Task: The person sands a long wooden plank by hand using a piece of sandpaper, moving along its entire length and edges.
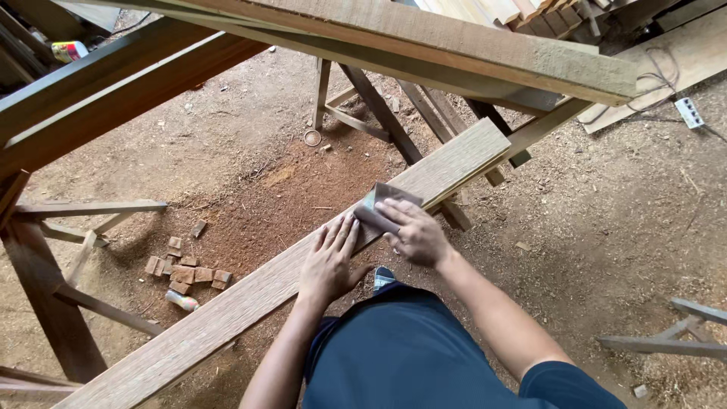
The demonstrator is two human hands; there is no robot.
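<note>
A long pale plank (265,291) runs diagonally from seven o'clock to one o'clock across wooden trestles. The left hand (329,261) lies flat and open on its top face, fingers spread, pinning it down. Just beyond, toward one o'clock, the right hand (413,231) is curled over a folded sheet of grey sandpaper (382,203), gripping it and pressing it on the plank's surface.

The two hands sit close together, so a stroke drawn back toward the body could drag grit over the left fingertips. The plank's far end (473,148) rests on a narrow support; hard pushing toward one o'clock might slide it. Splinters along the near edge threaten the flat palm, I judge.

No box, bin or tray shows. At ten o'clock on the dirt floor (621,204) lies a heap of small wooden offcuts (185,271) with a small can or tube (180,301) beside it; a second can (70,51) lies at eleven o'clock, contents hidden.
</note>
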